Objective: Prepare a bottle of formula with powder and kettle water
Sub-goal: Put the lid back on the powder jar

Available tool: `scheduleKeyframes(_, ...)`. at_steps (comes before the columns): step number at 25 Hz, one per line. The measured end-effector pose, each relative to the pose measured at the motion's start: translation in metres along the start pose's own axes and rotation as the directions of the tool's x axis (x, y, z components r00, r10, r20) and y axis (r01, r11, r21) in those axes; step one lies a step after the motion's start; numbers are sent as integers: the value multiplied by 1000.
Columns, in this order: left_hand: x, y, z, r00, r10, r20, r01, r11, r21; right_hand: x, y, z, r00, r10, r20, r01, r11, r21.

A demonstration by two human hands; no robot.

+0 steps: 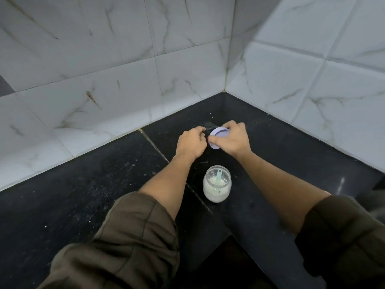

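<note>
Gripping a lilac lid (216,136), right-hand fingers (224,140) hover beyond open powder jar (217,184) holding scoop (219,177).

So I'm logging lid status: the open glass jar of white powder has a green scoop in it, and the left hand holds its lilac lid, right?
Not quite: the head view shows the round lilac plastic lid in the right hand. The left hand only comes near its edge. The open glass jar of white powder does hold the green scoop.

Two bare forearms extend from loose olive-brown sleeves, the left sleeve (125,236) and right sleeve (343,232) both pushed up and bunched into folds near the elbows. A dark stitched seam runs along the left sleeve's fabric. The left hand (190,142) and right hand (232,138) carry no rings, watch or gloves.
</note>
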State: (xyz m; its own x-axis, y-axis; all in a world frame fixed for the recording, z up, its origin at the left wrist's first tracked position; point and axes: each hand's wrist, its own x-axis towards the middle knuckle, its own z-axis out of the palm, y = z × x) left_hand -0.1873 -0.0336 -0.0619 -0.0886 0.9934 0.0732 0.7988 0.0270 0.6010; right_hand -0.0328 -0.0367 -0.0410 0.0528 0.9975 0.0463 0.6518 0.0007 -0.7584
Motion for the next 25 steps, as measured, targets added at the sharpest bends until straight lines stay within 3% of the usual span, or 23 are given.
scheduleKeyframes(4, -38, 8, -8, 1000, -12, -15, 12, 1000, -21, -41, -10, -21, 998, -58, -31, 60, 997, 55)
scheduleKeyframes(12, -109, 10, -8, 999, -40, 19, 41, 999, -12, -108, 7, -22, 992, -126, -15, 125, 991, -56)
scheduleKeyframes(21, -132, -17, 21, 952, -78, 295, 121, 984, -131, -125, 28, 3, 987, -104, 124, 124, 979, -165)
scheduleKeyframes(25, -131, -18, 33, 962, -74, 264, 111, 985, -129, -127, 35, 6, 985, -79, 151, 107, 977, -185)
